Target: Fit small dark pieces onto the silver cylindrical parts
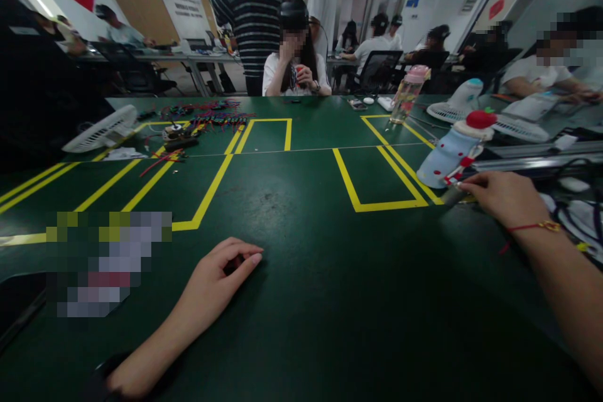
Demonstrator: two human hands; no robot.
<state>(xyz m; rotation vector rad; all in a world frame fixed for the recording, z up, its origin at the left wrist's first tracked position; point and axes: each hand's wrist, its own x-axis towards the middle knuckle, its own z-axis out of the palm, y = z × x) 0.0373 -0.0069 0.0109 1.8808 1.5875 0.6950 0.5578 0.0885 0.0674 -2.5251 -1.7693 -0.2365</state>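
My right hand [506,198] is at the right side of the green table [292,301], thumb and fingers pinched on a small grey metallic piece [453,195]; its exact kind is blurred. Just behind that piece stands a tilted-looking light-blue bottle [443,157] with a red cap and a red-and-white strap. On the left, my left hand [228,270] rests on the tabletop with curled fingers, thumb tip and index tip close together. Nothing shows in it. A pixelated patch covers a pale flat item [117,264] left of this hand.
Yellow tape [391,206] marks the table. Coloured wires [217,116] lie at the back left beside a white fan [103,129]. A pink-lidded bottle [409,95], another fan [459,107] and cables [575,220] are on the right. A person [296,69] sits opposite.
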